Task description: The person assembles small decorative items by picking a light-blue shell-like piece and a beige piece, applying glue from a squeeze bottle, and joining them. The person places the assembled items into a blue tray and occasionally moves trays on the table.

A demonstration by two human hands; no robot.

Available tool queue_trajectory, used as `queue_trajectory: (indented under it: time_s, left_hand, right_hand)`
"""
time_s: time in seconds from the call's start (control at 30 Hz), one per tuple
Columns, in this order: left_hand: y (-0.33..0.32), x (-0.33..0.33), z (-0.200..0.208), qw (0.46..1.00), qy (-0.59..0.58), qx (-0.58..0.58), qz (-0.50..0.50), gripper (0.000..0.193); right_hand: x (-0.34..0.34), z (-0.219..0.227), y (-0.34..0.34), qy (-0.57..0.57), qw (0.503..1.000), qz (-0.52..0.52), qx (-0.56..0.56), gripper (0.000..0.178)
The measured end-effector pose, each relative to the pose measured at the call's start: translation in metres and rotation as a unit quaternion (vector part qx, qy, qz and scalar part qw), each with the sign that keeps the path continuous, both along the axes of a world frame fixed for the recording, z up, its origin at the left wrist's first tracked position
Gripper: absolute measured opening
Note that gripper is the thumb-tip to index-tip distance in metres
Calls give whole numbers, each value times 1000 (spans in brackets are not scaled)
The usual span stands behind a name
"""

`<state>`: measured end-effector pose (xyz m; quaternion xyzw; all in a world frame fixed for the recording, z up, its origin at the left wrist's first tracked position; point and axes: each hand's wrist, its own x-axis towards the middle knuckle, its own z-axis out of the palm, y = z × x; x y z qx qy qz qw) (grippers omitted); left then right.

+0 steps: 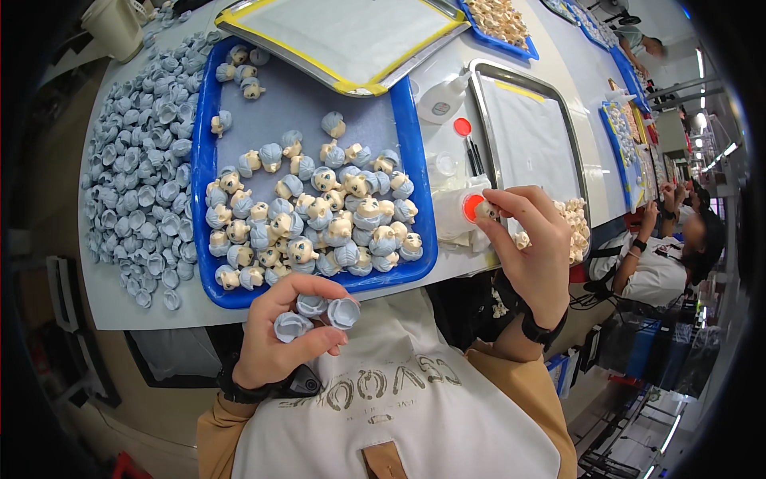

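Observation:
My left hand [267, 339] is closed around three hollow grey-blue doll hair shells [343, 314], held just in front of the blue tray's near edge. Between thumb and forefinger, my right hand [536, 247] pinches a small cream doll face piece [487, 211]. That piece is right at the mouth of a white cup with a round red top [472, 207]; whether they touch I cannot tell. In the blue tray [206, 160] lie many doll heads [325, 180] with cream faces and grey-blue hair, tumbled in all directions.
Loose hair shells [152, 184] cover the table's left side. A yellow-taped tray [343, 44] overlaps the blue tray's far end. Right of it stand a white squeeze bottle [444, 100], thin dark brushes [474, 156], a metal tray [523, 128] and cream face pieces [576, 223]. Other people sit farther right.

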<state>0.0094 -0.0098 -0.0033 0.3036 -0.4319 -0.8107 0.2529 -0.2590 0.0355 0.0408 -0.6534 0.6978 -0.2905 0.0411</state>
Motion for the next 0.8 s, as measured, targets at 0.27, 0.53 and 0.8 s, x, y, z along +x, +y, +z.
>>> queue_trajectory:
  time_s: [0.27, 0.53, 0.8]
  left_hand:
    - [1, 0, -1, 999, -9, -11, 33, 34]
    - [2, -1, 1, 999, 10, -23, 44, 33]
    - [5, -3, 4, 997, 5, -70, 8, 31]
  right_hand:
    - [0, -2, 3, -3, 1000, -18, 1, 20]
    - [19, -11, 20, -102, 990, -36, -90, 25]
    - [69, -12, 8, -213, 942, 255, -54, 33]
